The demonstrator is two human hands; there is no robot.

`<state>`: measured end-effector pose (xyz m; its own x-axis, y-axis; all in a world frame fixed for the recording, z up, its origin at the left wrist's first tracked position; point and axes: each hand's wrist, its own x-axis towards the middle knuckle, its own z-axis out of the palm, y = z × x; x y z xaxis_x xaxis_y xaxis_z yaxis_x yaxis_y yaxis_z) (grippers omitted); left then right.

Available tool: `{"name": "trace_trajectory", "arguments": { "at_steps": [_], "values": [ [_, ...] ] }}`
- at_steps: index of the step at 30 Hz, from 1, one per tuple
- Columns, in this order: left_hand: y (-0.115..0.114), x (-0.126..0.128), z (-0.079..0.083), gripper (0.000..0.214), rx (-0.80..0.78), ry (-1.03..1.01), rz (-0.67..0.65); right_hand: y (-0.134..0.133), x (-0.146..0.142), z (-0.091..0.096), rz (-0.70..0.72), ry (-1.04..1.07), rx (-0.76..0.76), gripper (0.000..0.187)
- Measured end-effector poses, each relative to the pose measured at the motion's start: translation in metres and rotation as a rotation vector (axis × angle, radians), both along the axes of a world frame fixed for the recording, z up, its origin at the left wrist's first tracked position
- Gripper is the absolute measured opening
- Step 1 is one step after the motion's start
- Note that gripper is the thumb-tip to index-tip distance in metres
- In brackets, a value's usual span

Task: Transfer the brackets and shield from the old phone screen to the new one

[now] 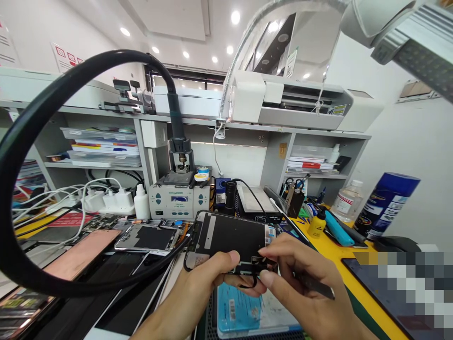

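Left hand (201, 278) clamps the phone screen assembly (230, 233) by its lower edge, held clear of the bench (339, 255) near its front edge, inner side up, probably for a clear view. Right hand (300, 283) is closed around tweezers (314, 285), fingertips pinching at the assembly's bottom edge.

the phone panel (230, 238) is being shown in black, with a pale grey strip and a white patch. the tweezers (316, 285) are being seen in dark grey. the packet (244, 309) is being shown in light blue (with a small barcode). the mat (332, 250) is being rendered in bright yellow, the spray can (385, 203) in deep blue with white lettering, the hose (35, 118) in glossy black, and the flat plate (83, 252) in coppery pink.
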<state>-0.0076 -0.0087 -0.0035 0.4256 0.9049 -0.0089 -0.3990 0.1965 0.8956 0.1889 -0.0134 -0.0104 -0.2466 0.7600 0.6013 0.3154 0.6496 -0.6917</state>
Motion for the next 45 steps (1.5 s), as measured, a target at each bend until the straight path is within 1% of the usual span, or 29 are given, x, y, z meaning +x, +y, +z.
{"name": "trace_trajectory", "arguments": {
  "at_steps": [6,12,16,18,21,24,26,29,32,37,41,45],
  "values": [
    [0.002,-0.002,-0.004,0.030,0.001,0.076,0.004,0.001,0.001,0.000,0.001,0.026,-0.085,0.018],
    [0.001,-0.001,-0.004,0.030,-0.081,0.102,0.000,0.001,0.003,0.003,0.019,0.019,-0.183,0.019],
    [0.004,-0.001,-0.002,0.031,0.036,0.095,-0.001,0.001,0.006,0.005,0.065,0.079,-0.295,0.018],
    [0.006,-0.002,-0.002,0.033,0.065,0.084,-0.017,0.001,0.008,0.004,0.078,0.112,-0.328,0.017],
    [0.009,-0.003,-0.004,0.035,0.063,0.053,-0.037,0.001,0.010,0.003,0.067,0.145,-0.306,0.018],
    [0.010,-0.002,-0.006,0.034,0.080,-0.001,-0.033,0.001,0.009,0.004,0.044,0.138,-0.315,0.024],
    [0.009,-0.002,-0.006,0.032,0.083,-0.015,-0.029,0.001,0.008,0.006,0.015,0.084,-0.318,0.024],
    [0.009,-0.001,-0.007,0.031,0.077,0.009,-0.027,0.001,0.005,0.010,-0.013,-0.037,-0.287,0.014],
    [0.010,-0.001,-0.008,0.031,0.079,0.007,-0.036,0.001,0.002,0.012,-0.010,-0.097,-0.254,0.018],
    [0.011,0.000,-0.006,0.031,0.075,-0.006,-0.081,0.003,0.001,0.011,-0.002,-0.078,-0.254,0.023],
    [0.009,0.000,-0.003,0.035,0.049,0.019,-0.088,0.002,0.001,0.011,-0.009,-0.086,-0.265,0.024],
    [0.007,-0.001,-0.003,0.036,0.031,0.044,-0.110,0.001,0.001,0.012,-0.022,-0.016,-0.300,0.025]
  ]
}}
